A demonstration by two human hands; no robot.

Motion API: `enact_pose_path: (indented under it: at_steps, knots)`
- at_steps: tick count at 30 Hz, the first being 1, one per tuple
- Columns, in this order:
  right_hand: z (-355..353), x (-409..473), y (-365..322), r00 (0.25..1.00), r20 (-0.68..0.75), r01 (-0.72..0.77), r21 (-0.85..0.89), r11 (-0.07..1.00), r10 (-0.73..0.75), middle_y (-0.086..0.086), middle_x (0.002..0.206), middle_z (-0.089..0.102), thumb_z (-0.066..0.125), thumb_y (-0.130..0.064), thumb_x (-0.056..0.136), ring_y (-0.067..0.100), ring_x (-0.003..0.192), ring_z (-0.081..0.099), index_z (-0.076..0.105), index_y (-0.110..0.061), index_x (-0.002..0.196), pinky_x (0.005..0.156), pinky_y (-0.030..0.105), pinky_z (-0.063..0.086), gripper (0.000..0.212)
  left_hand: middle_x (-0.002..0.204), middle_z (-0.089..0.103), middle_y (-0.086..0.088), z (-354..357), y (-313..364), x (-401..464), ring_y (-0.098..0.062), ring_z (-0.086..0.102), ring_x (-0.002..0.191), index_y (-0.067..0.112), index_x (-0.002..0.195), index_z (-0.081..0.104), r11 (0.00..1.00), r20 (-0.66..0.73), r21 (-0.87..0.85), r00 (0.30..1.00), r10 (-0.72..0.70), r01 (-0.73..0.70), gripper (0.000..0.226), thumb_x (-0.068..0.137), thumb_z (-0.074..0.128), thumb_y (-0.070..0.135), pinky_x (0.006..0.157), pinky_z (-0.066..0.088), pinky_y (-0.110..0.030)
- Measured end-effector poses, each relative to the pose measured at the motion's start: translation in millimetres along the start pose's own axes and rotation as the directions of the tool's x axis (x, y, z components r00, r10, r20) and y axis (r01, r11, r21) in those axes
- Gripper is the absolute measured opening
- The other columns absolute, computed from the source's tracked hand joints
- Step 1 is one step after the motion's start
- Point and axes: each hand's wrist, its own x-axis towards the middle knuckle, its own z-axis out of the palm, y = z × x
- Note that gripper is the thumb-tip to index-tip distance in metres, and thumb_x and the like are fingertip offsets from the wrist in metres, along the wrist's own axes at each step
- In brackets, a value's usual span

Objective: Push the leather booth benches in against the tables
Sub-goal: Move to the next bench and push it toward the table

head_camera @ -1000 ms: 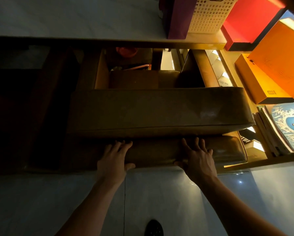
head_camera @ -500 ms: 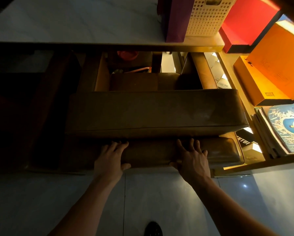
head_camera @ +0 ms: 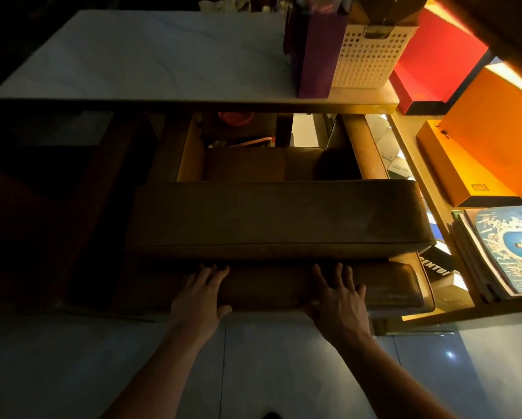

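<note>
Both hands are lying flat on the near padded edge of the bench (head_camera: pixel 278 219), which is sitting on the floor (head_camera: pixel 253 364) in front of the counter (head_camera: pixel 151 55). The left hand (head_camera: pixel 197 300) is pressing on the edge left of the middle, fingers spread and reaching up to the seam under the big cushion, thumb hooked round the near side; its grip is apart, clamped on nothing. The right hand (head_camera: pixel 340 303) is pressing to the right of the middle, fingers also fanned out, grip apart, palm on the leather. The bench's far side is lying just short of the counter's near edge, with a dark gap showing between them where another brown seat is sitting below. At the counter's right end a purple bag (head_camera: pixel 317 52) and a white basket (head_camera: pixel 368 55) are standing side by side, touching. Right of the bench, shelves are carrying a red box (head_camera: pixel 438 58), orange boxes (head_camera: pixel 489 137) and a stack of books (head_camera: pixel 507 249).
</note>
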Motion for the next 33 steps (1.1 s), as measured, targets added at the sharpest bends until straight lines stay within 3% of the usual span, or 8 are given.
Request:
enact_pose_path:
  at_steps: [8, 13, 15, 17, 20, 26, 33]
  knots:
    - [1.5, -6.3, 1.7, 0.999, 0.048, 0.004, 0.023, 1.0, -0.006, 0.016, 0.164, -0.019, 0.049, -0.072, 0.087, 0.041, 0.15, -0.016, -0.015, -0.033, 0.155, 0.122, 0.06, 0.01, 0.101, 0.162, 0.01, 0.012, -0.3, -7.2, -1.6, -0.02, 0.006, 0.149, 0.043, 0.152, 0.012, 0.999, 0.055, -0.044, 0.998, 0.027, -0.025, 0.08, 0.089, 0.062, 0.047, 0.115, 0.03, -0.044]
    - [0.7, -18.1, -6.4, 0.994, 0.111, -0.022, 0.02, 1.0, 0.02, 0.016, 0.162, -0.024, 0.053, -0.071, 0.086, 0.04, 0.15, -0.018, -0.018, -0.03, 0.154, 0.122, 0.055, 0.014, 0.106, 0.163, -0.004, 0.016, -5.5, -18.4, -11.4, -0.015, -0.006, 0.149, 0.043, 0.152, 0.01, 0.992, 0.121, -0.097, 0.989, 0.089, -0.077, 0.078, 0.091, 0.059, 0.048, 0.114, 0.032, -0.048]
    - [-2.5, -26.3, -16.4, 0.991, 0.131, -0.044, 0.035, 0.998, 0.039, 0.016, 0.165, -0.013, 0.055, -0.07, 0.085, 0.04, 0.152, -0.007, -0.009, -0.029, 0.157, 0.121, 0.051, 0.023, 0.104, 0.163, -0.004, 0.015, -12.1, -24.7, -19.3, -0.016, -0.002, 0.149, 0.043, 0.151, 0.014, 0.988, 0.157, -0.115, 0.981, 0.117, -0.1, 0.074, 0.092, 0.059, 0.047, 0.113, 0.032, -0.049]
    - [-10.0, -35.5, -29.8, 0.991, 0.131, -0.034, 0.053, 0.998, 0.027, 0.013, 0.162, 0.013, 0.057, -0.068, 0.084, 0.034, 0.148, 0.019, 0.009, -0.03, 0.157, 0.115, 0.044, 0.038, 0.095, 0.163, 0.003, 0.013, -23.1, -34.3, -29.0, -0.019, 0.006, 0.149, 0.041, 0.151, 0.019, 0.984, 0.181, -0.132, 0.972, 0.146, -0.123, 0.071, 0.093, 0.059, 0.047, 0.114, 0.03, -0.046]
    - [-22.7, -50.8, -58.3, 0.988, 0.152, -0.006, 0.05, 0.999, -0.002, 0.003, 0.153, 0.036, 0.057, -0.064, 0.087, 0.023, 0.136, 0.042, 0.025, -0.029, 0.154, 0.106, 0.037, 0.046, 0.082, 0.162, 0.017, 0.008, -44.0, -59.2, -47.5, -0.019, 0.017, 0.147, 0.039, 0.151, 0.023, 0.978, 0.205, -0.163, 0.965, 0.162, -0.13, 0.068, 0.093, 0.058, 0.047, 0.116, 0.026, -0.04]
    - [-53.2, -83.3, -149.3, 0.975, 0.222, 0.005, 0.041, 0.999, -0.014, 0.0, 0.149, 0.048, 0.054, -0.064, 0.088, 0.022, 0.133, 0.049, 0.035, -0.033, 0.149, 0.101, 0.036, 0.045, 0.071, 0.151, 0.035, 0.011, -97.2, -147.9, -89.1, -0.013, 0.035, 0.137, 0.038, 0.147, 0.03, 0.971, 0.256, -0.206, 0.952, 0.17, -0.118, 0.068, 0.089, 0.059, 0.056, 0.108, 0.034, -0.031]
    - [-87.3, -116.3, -281.7, 0.985, 0.165, 0.03, 0.094, 0.995, -0.046, -0.002, 0.143, 0.056, 0.058, -0.065, 0.083, 0.021, 0.129, 0.054, 0.044, -0.037, 0.144, 0.099, 0.034, 0.047, 0.068, 0.147, 0.041, 0.009, -171.7, -270.8, -132.3, -0.013, 0.044, 0.13, 0.04, 0.145, 0.032, 0.964, 0.278, -0.264, 0.955, 0.101, -0.025, 0.066, 0.088, 0.059, 0.059, 0.103, 0.038, -0.032]
